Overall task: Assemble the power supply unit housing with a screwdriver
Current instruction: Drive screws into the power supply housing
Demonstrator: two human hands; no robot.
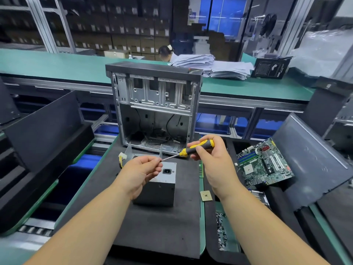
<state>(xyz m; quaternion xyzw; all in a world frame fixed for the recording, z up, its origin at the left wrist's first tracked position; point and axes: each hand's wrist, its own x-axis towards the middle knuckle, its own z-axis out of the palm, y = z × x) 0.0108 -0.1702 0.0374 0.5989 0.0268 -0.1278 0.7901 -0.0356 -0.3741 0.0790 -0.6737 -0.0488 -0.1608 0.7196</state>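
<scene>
While I watch from the head view, an open steel computer case (pixel 155 109) with ribbed, punched panels stands upright at the back of the dark foam mat (pixel 152 226). Nearer, the boxy grey metal power supply unit (pixel 162 185) sits on the mat, socket face up. A green circuit board (pixel 264 163) lies well right. My right hand (pixel 212 159) grasps the yellow-and-black screwdriver (pixel 196 148); my left hand (pixel 141 172) has curled fingers pinching at its slim shaft tip.

The screwdriver (pixel 193 150) has a matt yellow-and-black plastic handle and a bright metal shaft. The power supply housing (pixel 162 183) is dull grey sheet metal on a matt black foam mat (pixel 152 230).
</scene>
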